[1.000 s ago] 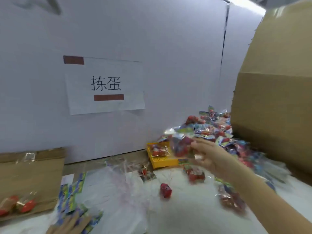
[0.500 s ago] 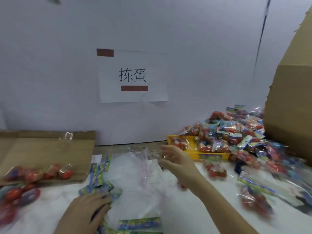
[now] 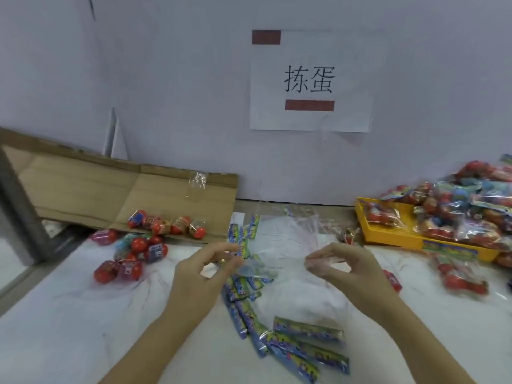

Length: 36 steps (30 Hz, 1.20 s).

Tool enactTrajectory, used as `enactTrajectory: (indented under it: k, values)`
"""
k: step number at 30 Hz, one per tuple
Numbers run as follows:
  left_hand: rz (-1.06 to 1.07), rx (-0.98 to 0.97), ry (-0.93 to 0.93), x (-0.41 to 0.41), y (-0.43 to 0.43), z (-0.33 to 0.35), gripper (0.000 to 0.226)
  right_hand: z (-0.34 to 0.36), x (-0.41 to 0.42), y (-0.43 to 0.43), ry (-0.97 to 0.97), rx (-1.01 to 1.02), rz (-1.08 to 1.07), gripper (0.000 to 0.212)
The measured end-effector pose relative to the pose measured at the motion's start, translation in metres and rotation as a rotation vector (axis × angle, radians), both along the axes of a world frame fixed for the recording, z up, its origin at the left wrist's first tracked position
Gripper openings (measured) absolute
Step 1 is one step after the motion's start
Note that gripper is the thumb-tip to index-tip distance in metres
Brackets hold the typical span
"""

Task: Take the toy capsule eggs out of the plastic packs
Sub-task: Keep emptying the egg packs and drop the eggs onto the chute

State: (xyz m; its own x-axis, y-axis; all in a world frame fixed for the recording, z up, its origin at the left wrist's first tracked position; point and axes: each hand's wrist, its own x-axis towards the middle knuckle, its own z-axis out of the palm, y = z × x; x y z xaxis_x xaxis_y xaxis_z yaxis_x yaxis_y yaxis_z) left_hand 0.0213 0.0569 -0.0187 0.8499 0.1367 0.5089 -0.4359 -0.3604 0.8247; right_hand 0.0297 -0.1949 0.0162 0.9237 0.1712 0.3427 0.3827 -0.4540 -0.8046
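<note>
Pinching pack (image 3: 257,269) between left hand (image 3: 203,271), right hand (image 3: 353,268)

The clear pack (image 3: 274,268) pinched between my left hand (image 3: 199,273) and my right hand (image 3: 349,270) is so see-through and smeared that I cannot tell whether anything is inside it. My right wrist covers part of a red egg (image 3: 393,279), and the heap of packed eggs (image 3: 465,209) buries much of the yellow basket (image 3: 393,239) and runs off the right edge. The print on the header cards (image 3: 307,332) is too blurred to read.
</note>
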Motion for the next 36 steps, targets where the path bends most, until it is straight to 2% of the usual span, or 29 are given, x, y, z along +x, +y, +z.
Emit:
enactTrajectory:
  k: [1, 2, 4, 5, 7, 10, 12, 13, 15, 16, 17, 18, 19, 20, 22, 23, 24, 26, 27, 28, 29, 31, 32, 33, 34, 35, 36]
  values:
    - [-0.021, -0.062, -0.002, 0.000, 0.000, 0.002, 0.022, 0.003, 0.000, -0.003, 0.038, 0.021, 0.014, 0.003]
    - [-0.031, -0.116, 0.007, 0.000, 0.000, 0.004, 0.024, 0.003, 0.001, -0.005, 0.060, 0.028, 0.038, 0.009]
    - [-0.024, -0.182, 0.013, 0.000, 0.001, 0.004, 0.019, 0.001, 0.006, -0.009, 0.154, 0.195, 0.078, 0.013]
    - [-0.013, -0.190, 0.008, 0.000, 0.002, 0.004, 0.016, 0.002, 0.007, -0.009, 0.218, 0.296, 0.063, 0.013]
    - [0.017, -0.196, -0.001, 0.001, 0.003, 0.004, 0.011, 0.001, 0.012, -0.014, 0.286, 0.359, -0.037, 0.007]
    - [0.031, -0.209, 0.010, 0.004, 0.005, 0.004, 0.008, -0.003, 0.015, -0.021, 0.289, 0.194, -0.164, 0.009]
    - [0.005, -0.247, 0.045, 0.007, 0.005, 0.003, 0.013, -0.003, 0.013, -0.018, 0.330, 0.113, -0.196, 0.021]
    - [-0.002, -0.260, 0.061, 0.007, 0.005, 0.002, 0.014, -0.003, 0.013, -0.017, 0.330, -0.053, -0.237, 0.033]
    - [0.011, -0.255, 0.079, 0.009, 0.006, 0.001, 0.013, -0.005, 0.014, -0.021, 0.270, -0.792, -0.455, 0.069]
    - [0.027, -0.234, 0.082, 0.009, 0.007, 0.001, 0.011, -0.007, 0.015, -0.024, 0.252, -1.050, -0.523, 0.085]
    - [0.052, -0.189, 0.077, 0.009, 0.009, 0.000, 0.014, -0.004, 0.015, -0.024, 0.298, -1.108, -0.547, 0.096]
    - [0.082, -0.133, 0.073, 0.009, 0.010, -0.001, 0.020, -0.001, 0.017, -0.027, 0.357, -1.027, -0.519, 0.103]
    - [0.107, -0.081, 0.070, 0.009, 0.011, -0.001, 0.025, 0.008, 0.015, -0.030, 0.418, -0.848, -0.461, 0.105]
    - [0.120, -0.054, 0.071, 0.008, 0.011, 0.000, 0.027, 0.021, 0.014, -0.032, 0.435, -0.603, -0.370, 0.100]
    - [0.124, -0.069, 0.087, 0.009, 0.011, 0.001, 0.026, 0.034, 0.003, -0.028, 0.451, -0.280, -0.194, 0.076]
    - [0.125, -0.096, 0.102, 0.010, 0.011, 0.001, 0.023, 0.038, 0.003, -0.031, 0.398, -0.254, -0.190, 0.068]
    - [0.126, -0.130, 0.124, 0.011, 0.011, 0.002, 0.019, 0.041, 0.005, -0.034, 0.425, -0.325, -0.217, 0.058]
    - [0.129, -0.199, 0.175, 0.012, 0.011, 0.003, 0.012, 0.042, 0.010, -0.040, 0.497, -0.550, -0.423, 0.043]
    - [0.130, -0.223, 0.195, 0.012, 0.010, 0.003, 0.010, 0.045, 0.010, -0.040, 0.546, -0.590, -0.335, 0.040]
    - [0.130, -0.242, 0.213, 0.012, 0.011, 0.004, 0.009, 0.050, 0.007, -0.041, 0.667, -0.536, -0.198, 0.040]
    - [0.129, -0.257, 0.226, 0.013, 0.011, 0.004, 0.009, 0.052, 0.009, -0.045, 0.729, -0.520, -0.157, 0.041]
    - [0.128, -0.259, 0.240, 0.013, 0.012, 0.004, 0.009, 0.055, 0.023, -0.057, 0.760, -0.510, -0.261, 0.041]
    - [0.125, -0.249, 0.243, 0.013, 0.012, 0.004, 0.010, 0.059, 0.028, -0.064, 0.650, -0.433, -0.423, 0.036]
    - [0.120, -0.245, 0.243, 0.013, 0.012, 0.004, 0.010, 0.065, 0.034, -0.073, 0.544, -0.283, -0.416, 0.030]
    - [0.116, -0.255, 0.245, 0.013, 0.012, 0.004, 0.009, 0.075, 0.035, -0.075, 0.509, -0.172, -0.292, 0.032]
    - [0.111, -0.279, 0.252, 0.014, 0.011, 0.005, 0.008, 0.080, 0.031, -0.069, 0.606, -0.080, -0.209, 0.040]
    - [0.107, -0.310, 0.262, 0.014, 0.011, 0.005, 0.007, 0.082, 0.029, -0.063, 0.532, -0.126, -0.180, 0.047]
